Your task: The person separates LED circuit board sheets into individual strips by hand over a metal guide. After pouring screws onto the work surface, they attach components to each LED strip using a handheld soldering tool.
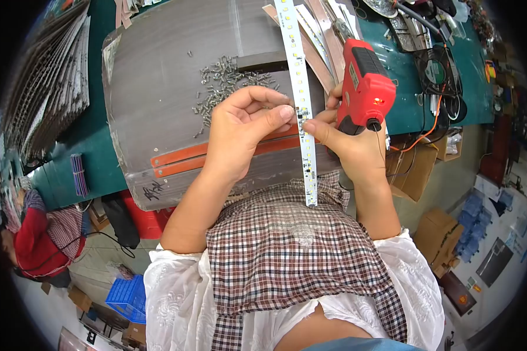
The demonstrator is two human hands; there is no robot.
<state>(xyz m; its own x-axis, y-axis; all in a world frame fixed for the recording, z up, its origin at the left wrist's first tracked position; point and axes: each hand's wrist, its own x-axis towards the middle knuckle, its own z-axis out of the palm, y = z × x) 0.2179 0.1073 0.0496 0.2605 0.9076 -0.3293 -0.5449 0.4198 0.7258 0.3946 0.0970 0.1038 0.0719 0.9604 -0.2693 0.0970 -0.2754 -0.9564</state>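
A long white LED strip board (pixel 301 76) with yellow chips stands nearly upright in the view, its lower end in front of the checked apron. My left hand (pixel 246 126) is closed in a pinch right at the board's left edge; what sits between thumb and finger is too small to make out. From the other side, my right hand (pixel 351 140) grips the board, thumb in front. A red power tool (pixel 366 85) with a black grip and a lit red lamp rests in or against that hand; its handle is partly hidden. Small metal screws or rivets (pixel 222 88) lie loosely piled left of the board.
A grey padded work surface (pixel 158 76) lies on the green table (pixel 108 169). Two orange strips (pixel 178 165) lie near its front edge. Stacked metal strips (pixel 55 82) stand left. A fan (pixel 436 73) and orange cable (pixel 424 137) are right. Another person (pixel 41 234) sits far left.
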